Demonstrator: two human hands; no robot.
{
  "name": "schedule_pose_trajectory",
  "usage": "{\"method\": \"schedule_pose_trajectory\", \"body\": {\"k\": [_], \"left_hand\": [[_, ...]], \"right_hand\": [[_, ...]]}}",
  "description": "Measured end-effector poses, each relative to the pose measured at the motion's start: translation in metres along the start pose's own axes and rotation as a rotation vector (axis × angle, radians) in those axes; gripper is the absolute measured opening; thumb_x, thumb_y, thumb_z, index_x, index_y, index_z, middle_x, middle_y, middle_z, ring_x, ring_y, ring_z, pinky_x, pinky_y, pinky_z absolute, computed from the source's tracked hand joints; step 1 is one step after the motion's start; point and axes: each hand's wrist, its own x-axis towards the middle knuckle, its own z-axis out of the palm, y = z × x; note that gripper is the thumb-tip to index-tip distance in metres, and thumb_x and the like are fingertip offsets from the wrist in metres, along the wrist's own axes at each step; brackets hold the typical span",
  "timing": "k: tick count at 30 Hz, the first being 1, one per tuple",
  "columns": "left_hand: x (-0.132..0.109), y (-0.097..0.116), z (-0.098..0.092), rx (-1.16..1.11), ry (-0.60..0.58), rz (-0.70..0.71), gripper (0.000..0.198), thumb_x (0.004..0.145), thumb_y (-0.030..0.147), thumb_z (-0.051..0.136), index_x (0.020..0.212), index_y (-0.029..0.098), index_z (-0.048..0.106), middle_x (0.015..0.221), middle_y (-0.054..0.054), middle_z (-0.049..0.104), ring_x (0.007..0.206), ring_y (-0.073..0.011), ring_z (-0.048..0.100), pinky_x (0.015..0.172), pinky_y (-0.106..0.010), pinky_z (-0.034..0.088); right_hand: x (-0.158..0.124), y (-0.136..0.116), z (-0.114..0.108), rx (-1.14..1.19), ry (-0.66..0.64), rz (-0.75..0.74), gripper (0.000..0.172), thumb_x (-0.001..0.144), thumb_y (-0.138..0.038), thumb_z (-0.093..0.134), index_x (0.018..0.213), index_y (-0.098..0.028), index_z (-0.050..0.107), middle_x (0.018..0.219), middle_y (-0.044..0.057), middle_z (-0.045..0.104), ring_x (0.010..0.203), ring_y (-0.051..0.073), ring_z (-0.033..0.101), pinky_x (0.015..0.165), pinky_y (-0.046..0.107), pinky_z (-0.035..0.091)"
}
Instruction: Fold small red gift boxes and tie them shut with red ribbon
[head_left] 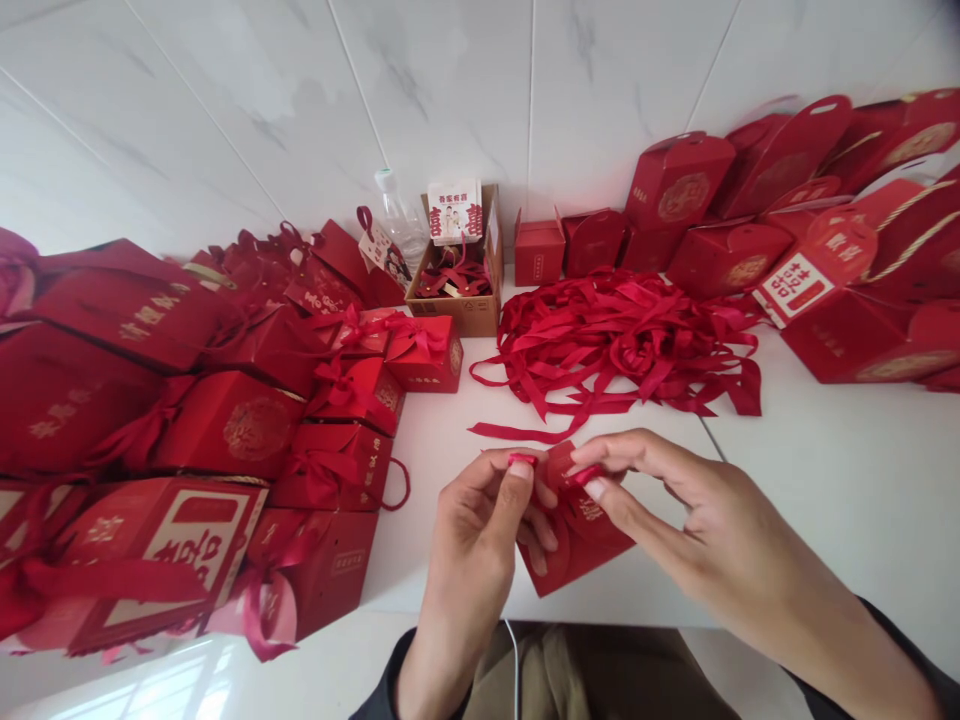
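Observation:
A red gift box (600, 550) with gold print lies at the table's front edge, under my hands. My left hand (487, 520) is closed, its thumb and forefinger pinching a short glossy red strip that looks like ribbon (523, 459); its other fingers rest against the box's left side. Over the box's upper right part, my right hand (675, 510) pinches another bit of the same red material (589, 475) between thumb and fingertips. Whether the two bits are one ribbon is hidden by the fingers. Just beyond lies a loose heap of red ribbons (630, 345).
Red boxes with tied bows (330, 465) crowd the left side, some stacked. More red boxes (679, 185) stand along the wall and at right. A cardboard box (454, 317) with small red items and a clear bottle (401, 220) stand at the back of the white table (825, 480).

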Motion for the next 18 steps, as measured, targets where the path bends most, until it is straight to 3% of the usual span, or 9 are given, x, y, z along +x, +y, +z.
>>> {"method": "schedule_pose_trajectory", "body": {"k": [3,6,10,13,15,18], "left_hand": [[-0.001,0.002,0.002,0.062,-0.04,-0.011,0.033,0.094,0.046,0.07,0.085,0.014,0.067,0.061,0.002,0.059,0.047,-0.0084,0.052,0.045,-0.019,0.045],[-0.004,0.003,0.001,0.13,-0.126,-0.018,0.033,0.098,0.045,0.064,0.093,0.013,0.07,0.056,0.003,0.057,0.048,-0.0087,0.051,0.049,-0.02,0.044],[-0.009,0.007,-0.003,0.183,-0.23,0.002,0.025,0.101,0.032,0.057,0.111,0.014,0.072,0.069,0.0,0.062,0.062,-0.0116,0.056,0.061,-0.023,0.048],[-0.011,0.011,-0.003,0.263,-0.288,0.049,0.02,0.097,0.024,0.061,0.112,0.017,0.072,0.085,-0.003,0.065,0.071,-0.0122,0.055,0.066,-0.024,0.046],[-0.011,0.013,-0.001,0.315,-0.318,0.071,0.017,0.098,0.027,0.064,0.109,0.017,0.073,0.092,-0.004,0.066,0.073,-0.0119,0.052,0.066,-0.024,0.044],[-0.008,0.012,-0.001,0.347,-0.291,0.058,0.027,0.103,0.038,0.059,0.098,0.015,0.071,0.079,-0.001,0.061,0.068,-0.0113,0.049,0.063,-0.024,0.041]], "right_hand": [[-0.001,-0.006,-0.003,0.04,-0.07,-0.054,0.012,0.104,-0.025,0.06,0.107,-0.032,0.069,0.1,-0.002,0.076,0.089,0.016,0.074,0.075,0.025,0.061],[0.002,-0.01,-0.002,0.062,-0.086,-0.136,0.015,0.106,-0.025,0.06,0.105,-0.031,0.073,0.106,0.002,0.072,0.096,0.018,0.072,0.08,0.028,0.061],[0.008,-0.009,0.001,0.018,-0.017,-0.239,0.018,0.104,-0.021,0.061,0.108,-0.029,0.076,0.103,0.004,0.064,0.091,0.018,0.07,0.076,0.029,0.061],[0.01,-0.006,0.002,-0.013,0.002,-0.293,0.021,0.103,-0.017,0.061,0.11,-0.027,0.078,0.104,0.005,0.061,0.094,0.017,0.069,0.079,0.029,0.06],[0.011,-0.005,0.002,-0.01,-0.026,-0.286,0.022,0.104,-0.018,0.059,0.112,-0.027,0.078,0.106,0.005,0.062,0.098,0.017,0.068,0.082,0.027,0.06],[0.01,-0.003,0.001,0.025,-0.077,-0.206,0.024,0.108,-0.025,0.056,0.121,-0.032,0.075,0.114,0.002,0.064,0.107,0.015,0.067,0.09,0.026,0.057]]}}
